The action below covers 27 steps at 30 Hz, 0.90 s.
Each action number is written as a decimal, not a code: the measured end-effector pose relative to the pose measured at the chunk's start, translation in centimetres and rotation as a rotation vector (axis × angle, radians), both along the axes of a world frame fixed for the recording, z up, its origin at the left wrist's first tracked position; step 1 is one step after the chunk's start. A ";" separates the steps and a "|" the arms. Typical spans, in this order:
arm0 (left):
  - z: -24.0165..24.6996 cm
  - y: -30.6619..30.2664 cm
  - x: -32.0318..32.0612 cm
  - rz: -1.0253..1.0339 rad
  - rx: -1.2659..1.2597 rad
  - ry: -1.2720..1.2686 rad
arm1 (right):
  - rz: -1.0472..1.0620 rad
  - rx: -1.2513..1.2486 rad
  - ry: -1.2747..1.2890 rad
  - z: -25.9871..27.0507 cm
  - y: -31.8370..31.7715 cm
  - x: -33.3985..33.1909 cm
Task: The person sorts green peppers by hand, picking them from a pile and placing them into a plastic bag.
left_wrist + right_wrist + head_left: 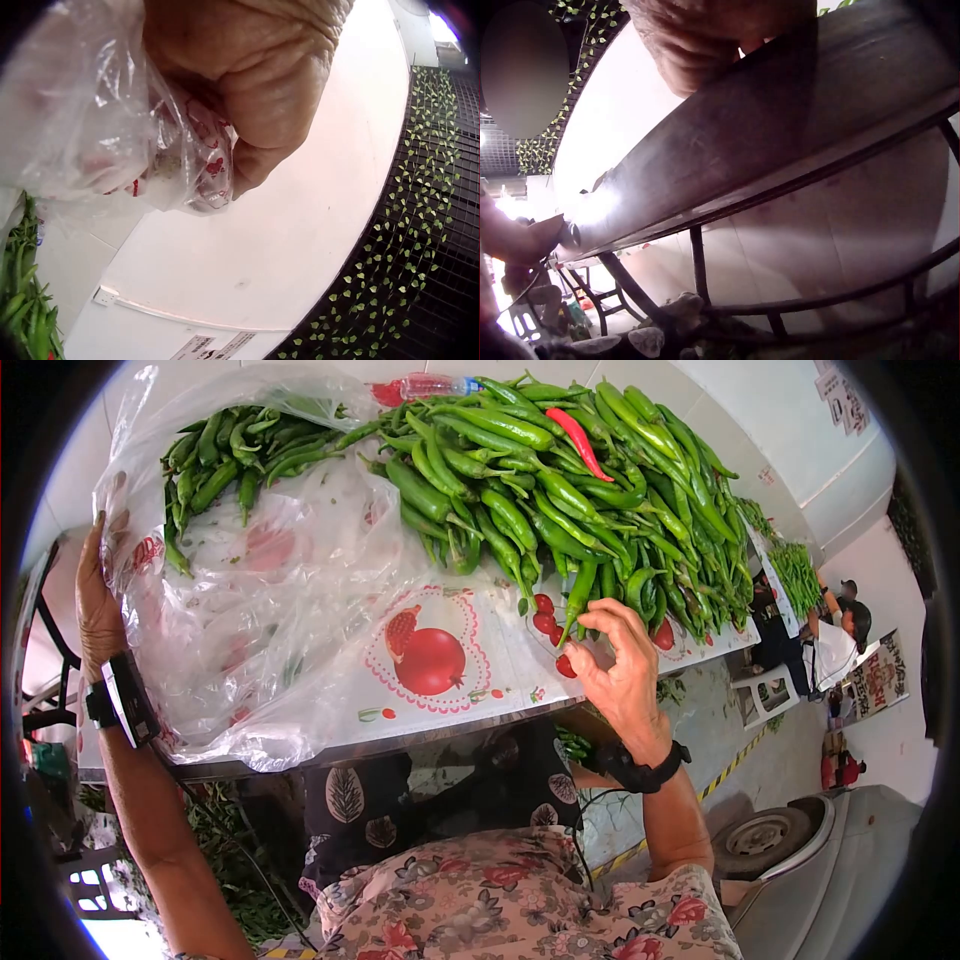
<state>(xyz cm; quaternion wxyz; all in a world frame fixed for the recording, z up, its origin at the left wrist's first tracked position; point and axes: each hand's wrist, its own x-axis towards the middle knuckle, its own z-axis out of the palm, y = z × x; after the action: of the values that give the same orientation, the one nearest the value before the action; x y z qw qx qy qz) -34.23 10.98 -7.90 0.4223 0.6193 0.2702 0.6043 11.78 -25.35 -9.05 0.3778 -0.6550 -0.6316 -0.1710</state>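
Plainly, hands apart. Left hand (98, 605): grips plastic bag (260, 660), desk (510, 698) at 9 o'clock; limp, light, probably slippery; best held by its gathered rim. Right hand (628, 672): at green chilli (580, 588), pile's (500, 430) 6 o'clock edge, pinch unclear; likely smooth, bruisable; take mid-body.

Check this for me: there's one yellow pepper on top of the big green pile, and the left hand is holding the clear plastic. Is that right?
Not quite: the odd pepper on the big green pile is red, not yellow, as the head view shows.
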 end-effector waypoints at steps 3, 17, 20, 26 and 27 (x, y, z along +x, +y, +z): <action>0.1 0.1 -0.2 -0.036 -0.013 0.001 | -0.035 -0.062 0.017 -0.2 -0.3 0.0; 0.2 0.2 0.2 -0.041 -0.021 -0.014 | -0.103 -0.079 0.000 0.3 0.9 -0.8; 0.1 -0.1 0.5 0.035 0.053 0.069 | -0.121 -0.090 0.035 0.4 1.0 -0.7; 0.1 -1.1 1.0 0.156 0.217 0.256 | -0.095 -0.105 0.022 0.2 0.8 -0.3; 0.0 -0.9 0.9 0.128 0.200 0.215 | -0.085 -0.116 0.018 0.3 0.7 -0.2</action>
<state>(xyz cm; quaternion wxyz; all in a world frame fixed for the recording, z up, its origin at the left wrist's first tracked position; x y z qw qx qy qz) -33.32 10.07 -7.88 0.2877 0.7010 0.2913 0.5840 11.54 -24.64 -8.78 0.3373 -0.7036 -0.6086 -0.1440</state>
